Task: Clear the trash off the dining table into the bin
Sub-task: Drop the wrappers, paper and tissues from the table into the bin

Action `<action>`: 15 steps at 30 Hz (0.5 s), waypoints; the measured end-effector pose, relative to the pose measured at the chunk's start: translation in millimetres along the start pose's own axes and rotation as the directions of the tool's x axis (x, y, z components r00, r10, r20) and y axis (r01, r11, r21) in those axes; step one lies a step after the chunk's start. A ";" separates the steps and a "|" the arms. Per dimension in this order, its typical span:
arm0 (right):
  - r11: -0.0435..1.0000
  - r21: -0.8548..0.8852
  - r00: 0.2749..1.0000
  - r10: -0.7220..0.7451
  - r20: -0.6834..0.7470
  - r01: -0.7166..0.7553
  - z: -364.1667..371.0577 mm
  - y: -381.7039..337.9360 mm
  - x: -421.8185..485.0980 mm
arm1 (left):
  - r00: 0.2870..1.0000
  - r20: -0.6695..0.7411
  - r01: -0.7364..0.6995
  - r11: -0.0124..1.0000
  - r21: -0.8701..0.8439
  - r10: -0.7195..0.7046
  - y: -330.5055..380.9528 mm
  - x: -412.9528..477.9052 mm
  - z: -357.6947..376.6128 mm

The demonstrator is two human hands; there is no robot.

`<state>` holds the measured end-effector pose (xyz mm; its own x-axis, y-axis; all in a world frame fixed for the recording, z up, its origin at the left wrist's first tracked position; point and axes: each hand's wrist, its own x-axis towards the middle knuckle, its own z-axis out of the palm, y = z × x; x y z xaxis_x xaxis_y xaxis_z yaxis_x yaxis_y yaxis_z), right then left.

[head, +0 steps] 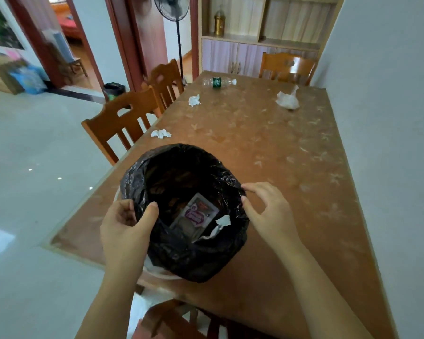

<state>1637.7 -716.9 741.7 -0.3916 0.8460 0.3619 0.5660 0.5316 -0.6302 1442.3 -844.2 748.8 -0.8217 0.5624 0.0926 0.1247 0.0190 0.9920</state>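
Crinkled black plastic liner (pixel 181 253) in round bin (pixel 157 274)

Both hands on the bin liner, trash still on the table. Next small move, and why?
Probably free the right hand from the black liner and reach for the nearest crumpled tissue by the table's left edge. The left hand already pinches the rim, so the bin is steadied; a wrapper lies inside.

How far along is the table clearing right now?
Done: a packet and a tissue scrap lie in the bin.
In hand: the left hand grips the bin's rim; the right hand touches its liner.
Left: bottle, plastic wrap and two tissues on the table.
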 end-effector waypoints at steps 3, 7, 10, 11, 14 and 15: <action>0.997 -0.061 0.998 -0.055 0.039 0.057 30.8 -24.2 3.7 | 0.994 -0.112 -0.003 1.000 -0.006 0.002 -7.0 14.0 -38.1; 0.988 -0.081 0.988 -0.126 0.092 0.134 75.8 -66.6 8.1 | 0.968 -0.248 0.042 0.999 -0.015 -0.044 -15.6 33.3 -100.4; 0.982 -0.064 0.975 -0.168 0.142 0.179 113.6 -105.2 10.4 | 0.944 -0.322 0.069 0.998 -0.009 -0.068 -20.5 49.0 -153.6; 0.981 -0.058 0.972 -0.176 0.154 0.187 127.2 -119.0 10.9 | 0.936 -0.344 0.077 0.997 -0.001 -0.072 -22.5 54.7 -171.5; 0.975 -0.050 0.960 -0.205 0.190 0.218 169.3 -157.6 10.8 | 0.915 -0.396 0.094 0.995 0.017 -0.080 -32.2 70.4 -221.9; 0.973 -0.046 0.956 -0.210 0.206 0.224 183.6 -169.8 10.2 | 0.909 -0.408 0.104 0.994 0.026 -0.084 -36.2 75.0 -237.7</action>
<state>1404.4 -806.3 726.3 -0.6430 0.6879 0.3366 0.4964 0.7091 -0.5007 1244.0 -999.2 740.2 -0.9844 0.1720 0.0358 0.0534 0.0991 0.9936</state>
